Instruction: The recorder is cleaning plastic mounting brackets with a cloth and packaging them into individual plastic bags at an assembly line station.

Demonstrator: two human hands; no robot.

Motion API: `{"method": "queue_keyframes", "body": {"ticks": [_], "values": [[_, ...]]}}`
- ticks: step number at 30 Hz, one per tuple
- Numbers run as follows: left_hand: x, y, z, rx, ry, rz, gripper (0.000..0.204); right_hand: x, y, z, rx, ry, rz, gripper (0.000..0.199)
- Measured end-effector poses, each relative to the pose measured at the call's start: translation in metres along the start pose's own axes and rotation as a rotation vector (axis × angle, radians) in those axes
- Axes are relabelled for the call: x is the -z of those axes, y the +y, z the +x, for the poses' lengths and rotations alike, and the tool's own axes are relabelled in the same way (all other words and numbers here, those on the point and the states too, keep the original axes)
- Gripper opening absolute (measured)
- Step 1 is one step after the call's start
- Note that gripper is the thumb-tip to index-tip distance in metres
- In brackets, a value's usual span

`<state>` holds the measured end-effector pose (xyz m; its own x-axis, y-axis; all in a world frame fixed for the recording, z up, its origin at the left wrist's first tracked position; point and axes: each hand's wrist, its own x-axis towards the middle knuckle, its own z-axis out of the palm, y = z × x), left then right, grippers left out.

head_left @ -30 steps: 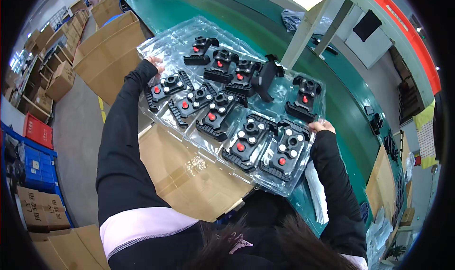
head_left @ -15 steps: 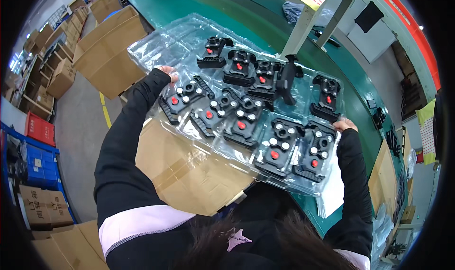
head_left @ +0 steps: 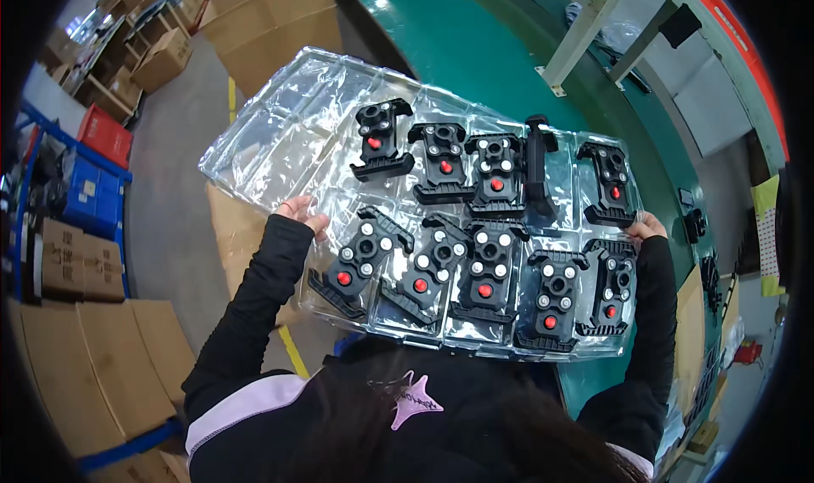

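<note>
In front of my body is a clear plastic compartment tray (head_left: pixel 254 148), slightly tilted. My left hand (head_left: pixel 303 216) pinches its left near edge, fingers bent over the plastic. At the right edge, my right hand (head_left: pixel 647 227) grips it, thumb and fingers closed and partly hidden. Several black plastic clamp-like holders lie in two rows of pockets, such as this one near my left hand (head_left: pixel 360 258). Most show a red button and pale round pads. One black holder (head_left: pixel 538 169) in the far row stands on its side. Several pockets at the tray's far left hold no holder.
A green worktable (head_left: pixel 475 50) runs along the far and right sides, with a pale metal post (head_left: pixel 581 38) on it. An open cardboard box (head_left: pixel 271 29) stands at the far left. Closed cartons (head_left: pixel 110 364) and blue bins (head_left: pixel 91 196) are on the left.
My body has turned left, and the tray has come with it, now nearer my torso and seen more from above. The cardboard formerly visible beneath it is mostly covered. Both hands keep hold.
</note>
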<state>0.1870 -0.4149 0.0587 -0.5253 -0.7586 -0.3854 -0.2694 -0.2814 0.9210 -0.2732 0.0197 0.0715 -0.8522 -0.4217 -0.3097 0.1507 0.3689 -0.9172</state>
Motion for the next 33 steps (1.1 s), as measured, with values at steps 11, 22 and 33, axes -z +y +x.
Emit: {"method": "queue_keyframes", "body": {"ticks": [11,22,33], "values": [[0.005,0.052,-0.030,-0.020,0.023,0.116,0.052,0.002,-0.007,0.011,-0.066,-0.066,-0.002,0.030],[0.108,0.097,0.135,-0.349,0.022,0.432,0.052,-0.177,-0.046,-0.033,-0.089,0.060,0.244,0.015],[0.169,-0.013,0.282,-0.092,-0.121,0.224,0.034,-0.288,0.003,0.030,-0.049,0.087,0.221,0.050]]}}
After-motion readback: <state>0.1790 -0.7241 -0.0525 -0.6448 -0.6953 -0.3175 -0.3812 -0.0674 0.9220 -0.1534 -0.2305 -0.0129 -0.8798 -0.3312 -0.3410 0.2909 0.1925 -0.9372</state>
